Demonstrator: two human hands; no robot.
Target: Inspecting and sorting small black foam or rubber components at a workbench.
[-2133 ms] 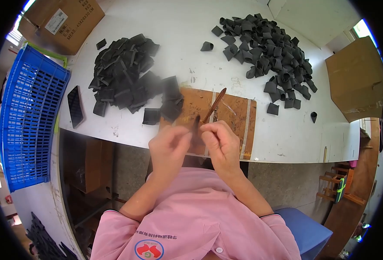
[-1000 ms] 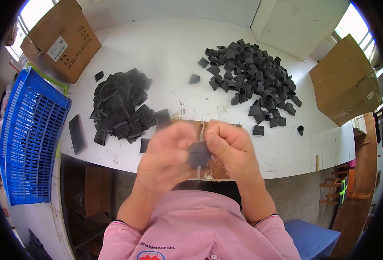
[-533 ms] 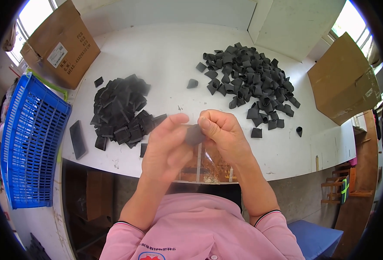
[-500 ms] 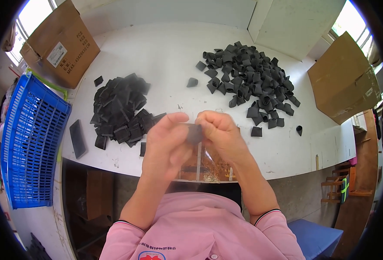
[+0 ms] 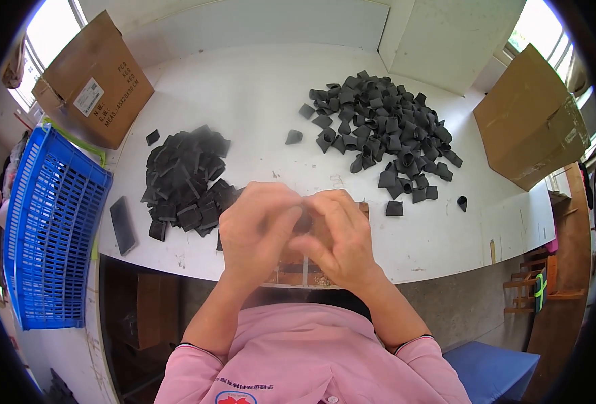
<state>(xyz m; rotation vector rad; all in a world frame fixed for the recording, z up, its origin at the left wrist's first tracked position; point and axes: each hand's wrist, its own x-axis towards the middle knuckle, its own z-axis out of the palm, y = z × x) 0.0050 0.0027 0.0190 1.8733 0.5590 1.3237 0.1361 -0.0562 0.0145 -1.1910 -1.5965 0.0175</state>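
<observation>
Pressing our left hand (image 5: 257, 229) and right hand (image 5: 338, 236) together at the near table (image 5: 244, 87) edge, we pinch a small dark piece (image 5: 303, 221) between the fingertips, over the brown board (image 5: 298, 273). Firm, even pressure likely shapes it best. Flat dark pieces (image 5: 186, 182) lie left, a folded heap (image 5: 385, 135) far right. Half a second earlier the piece stood higher and plainer; now our fingers nearly cover it.

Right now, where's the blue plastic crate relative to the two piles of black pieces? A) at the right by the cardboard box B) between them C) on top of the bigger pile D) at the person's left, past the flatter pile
D: the blue crate sits at the far left, beyond the flatter black pile.
</observation>
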